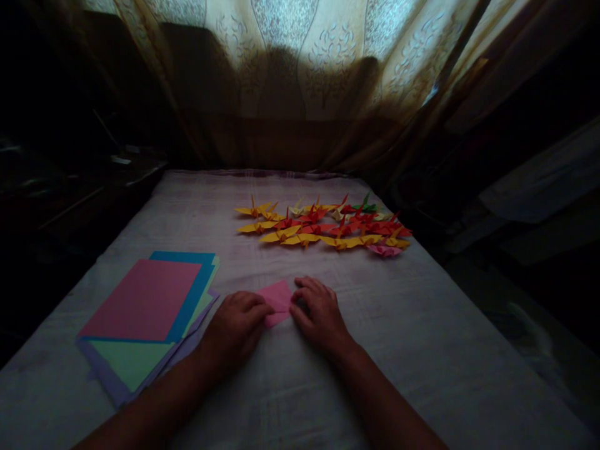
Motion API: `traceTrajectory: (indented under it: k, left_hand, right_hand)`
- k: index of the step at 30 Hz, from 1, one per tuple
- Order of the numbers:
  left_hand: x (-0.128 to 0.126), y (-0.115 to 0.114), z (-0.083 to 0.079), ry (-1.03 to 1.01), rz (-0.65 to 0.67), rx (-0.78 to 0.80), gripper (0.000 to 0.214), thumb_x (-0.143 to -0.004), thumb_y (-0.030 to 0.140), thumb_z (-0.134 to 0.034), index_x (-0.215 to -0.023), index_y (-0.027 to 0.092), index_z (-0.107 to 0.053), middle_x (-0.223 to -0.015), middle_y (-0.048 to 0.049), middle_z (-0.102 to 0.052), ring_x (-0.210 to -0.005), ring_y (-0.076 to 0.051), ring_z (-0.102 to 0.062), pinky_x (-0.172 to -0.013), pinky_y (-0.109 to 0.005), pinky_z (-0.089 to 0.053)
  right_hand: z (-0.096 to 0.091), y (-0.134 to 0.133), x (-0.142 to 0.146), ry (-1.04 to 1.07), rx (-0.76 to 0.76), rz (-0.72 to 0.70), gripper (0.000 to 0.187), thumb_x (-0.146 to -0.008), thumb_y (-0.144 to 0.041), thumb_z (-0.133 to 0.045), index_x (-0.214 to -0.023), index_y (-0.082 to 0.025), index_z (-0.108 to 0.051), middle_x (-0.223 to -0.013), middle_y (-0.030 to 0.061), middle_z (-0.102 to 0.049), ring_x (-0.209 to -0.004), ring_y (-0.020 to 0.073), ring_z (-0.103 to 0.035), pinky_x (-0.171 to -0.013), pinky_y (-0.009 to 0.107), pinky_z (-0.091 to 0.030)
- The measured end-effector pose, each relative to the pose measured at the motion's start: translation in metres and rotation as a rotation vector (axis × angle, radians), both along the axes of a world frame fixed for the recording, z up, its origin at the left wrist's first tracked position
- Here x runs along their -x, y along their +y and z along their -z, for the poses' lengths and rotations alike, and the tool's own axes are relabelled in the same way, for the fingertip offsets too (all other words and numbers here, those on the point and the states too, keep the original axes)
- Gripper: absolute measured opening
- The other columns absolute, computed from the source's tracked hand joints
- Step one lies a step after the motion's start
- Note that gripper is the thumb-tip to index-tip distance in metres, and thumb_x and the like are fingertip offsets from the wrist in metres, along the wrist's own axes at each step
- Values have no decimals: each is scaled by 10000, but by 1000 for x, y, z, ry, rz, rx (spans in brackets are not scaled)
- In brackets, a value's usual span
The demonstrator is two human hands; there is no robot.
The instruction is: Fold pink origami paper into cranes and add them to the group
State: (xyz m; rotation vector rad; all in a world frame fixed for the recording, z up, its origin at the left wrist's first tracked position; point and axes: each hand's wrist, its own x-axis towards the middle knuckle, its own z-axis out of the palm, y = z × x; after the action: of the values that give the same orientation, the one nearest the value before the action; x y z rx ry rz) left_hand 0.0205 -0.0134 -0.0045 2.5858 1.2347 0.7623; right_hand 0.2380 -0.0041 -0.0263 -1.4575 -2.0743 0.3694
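Observation:
A small folded pink paper (277, 299) lies on the cloth-covered table (422, 350) between my two hands. My left hand (234, 330) rests with curled fingers pressing on the paper's left edge. My right hand (317, 312) has its fingers bent and pinched on the paper's right edge. Part of the paper is hidden under my fingers.
A stack of coloured paper sheets (146, 312), pink on top, lies to the left. Several folded paper cranes (323, 226) in yellow, red, pink and green sit in rows further back. Curtains (300, 75) hang behind the table; both sides are dark.

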Motion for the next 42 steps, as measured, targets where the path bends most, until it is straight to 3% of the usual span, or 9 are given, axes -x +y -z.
traceTrajectory:
  k: [5,9,14,19,23,28,30,37,42]
  left_hand:
    - [-13,-11,-3,223,27,-88,219,-901,287,-555,-1082,211,-653,-915,-71,-648,-844,-238,-581,-785,-402,-476]
    - [-12,-10,-1,239,34,-77,250,-885,306,-601,-1112,206,-632,-979,-80,-646,-911,-271,-585,-817,-435,-474]
    - [-9,-8,0,207,33,-98,232,-914,300,-558,-1124,227,-625,-1119,-98,-653,-1023,-293,-588,-878,-459,-452]
    - [-7,-6,-2,233,58,-112,244,-910,286,-560,-1135,227,-634,-1154,-101,-668,-1094,-312,-583,-918,-483,-435]
    - [-4,-6,-2,267,55,-104,259,-903,287,-577,-1150,228,-631,-1187,-89,-660,-1161,-319,-559,-975,-499,-410]
    - [-2,-7,2,285,40,-124,290,-905,298,-583,-1182,229,-631,-1281,-79,-634,-1249,-328,-504,-1063,-529,-334]
    - [-3,-7,4,272,40,-127,295,-913,305,-574,-1186,211,-634,-1292,-81,-634,-1255,-331,-501,-1074,-534,-323]
    - [-6,-9,7,258,35,-120,278,-951,270,-518,-1195,200,-632,-1265,-67,-658,-1206,-300,-547,-1063,-497,-347]
    - [-5,-7,6,266,38,-85,284,-969,330,-494,-1197,243,-640,-1261,-52,-655,-1202,-300,-543,-1059,-502,-349]
  right_hand:
    - [2,4,0,-68,-40,-63,497,-776,-102,-544,-1261,-206,-578,-1433,122,-515,-1361,281,-412,-1082,524,-328]
    - [-8,12,-1,-106,14,-174,640,-704,-53,-524,-1324,-213,-552,-1416,94,-541,-1374,269,-395,-1099,498,-316]
    - [-23,22,-7,-99,87,-214,469,-734,-116,-580,-1185,-229,-643,-1235,70,-661,-1180,223,-562,-1044,433,-376]
    - [-22,35,-5,-108,53,-188,446,-760,-146,-617,-1200,-218,-635,-1247,81,-647,-1179,224,-556,-1021,408,-401]
    - [-26,45,-2,-145,76,-188,362,-769,-148,-650,-1126,-199,-675,-1024,55,-705,-988,198,-624,-920,345,-453]
    - [-30,33,-12,-129,127,-157,155,-852,-173,-605,-969,-192,-706,-907,39,-708,-844,174,-641,-806,300,-477]
    - [-28,22,-18,-86,132,-170,153,-872,-179,-589,-977,-196,-699,-921,36,-712,-839,166,-646,-790,286,-483]
    - [-16,-3,-22,-54,-6,-229,335,-842,-69,-533,-1117,-209,-661,-1006,51,-709,-928,180,-639,-854,323,-474]
    - [-15,9,-26,-189,-159,-280,200,-873,-153,-611,-1024,-242,-707,-917,53,-700,-839,187,-619,-754,313,-451]
